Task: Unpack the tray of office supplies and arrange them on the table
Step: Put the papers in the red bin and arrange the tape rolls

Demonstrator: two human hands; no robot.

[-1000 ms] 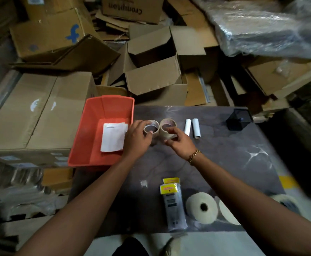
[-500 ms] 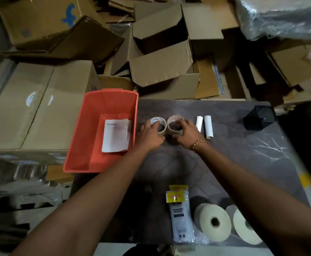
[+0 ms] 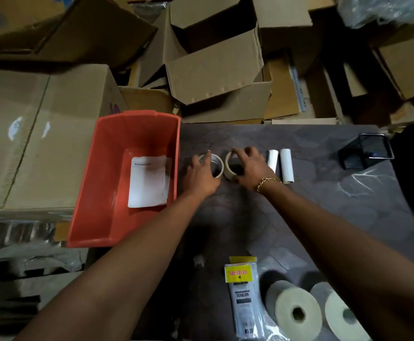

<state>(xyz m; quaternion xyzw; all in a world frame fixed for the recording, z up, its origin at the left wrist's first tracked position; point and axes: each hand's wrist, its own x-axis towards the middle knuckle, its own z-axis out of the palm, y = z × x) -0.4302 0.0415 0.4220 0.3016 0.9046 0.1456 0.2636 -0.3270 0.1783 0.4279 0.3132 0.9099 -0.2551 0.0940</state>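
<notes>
Mostly dark marbled table (image 3: 324, 205), cardboard boxes (image 3: 215, 70) behind

Table (image 3: 348, 193), dark top.
- Far left: orange tray (image 3: 107, 183), high-walled; one paper sheet (image 3: 148, 183) lies flat on its floor, with open room above.
- Just beside the tray: left tape roll (image 3: 219, 168) and right tape roll (image 3: 228, 166), side by side, gripped by the left hand (image 3: 201, 175) and right hand (image 3: 250, 168).
- Next right: two white tubes (image 3: 287, 166).
- Bare stretch between the tubes and the black mesh holder (image 3: 366, 153).
- Centre, between the forearms: bare.
- Near edge: packet (image 3: 243, 296) and two large paper rolls (image 3: 297, 313), close together.
- Far side: cardboard boxes (image 3: 215, 70).
</notes>
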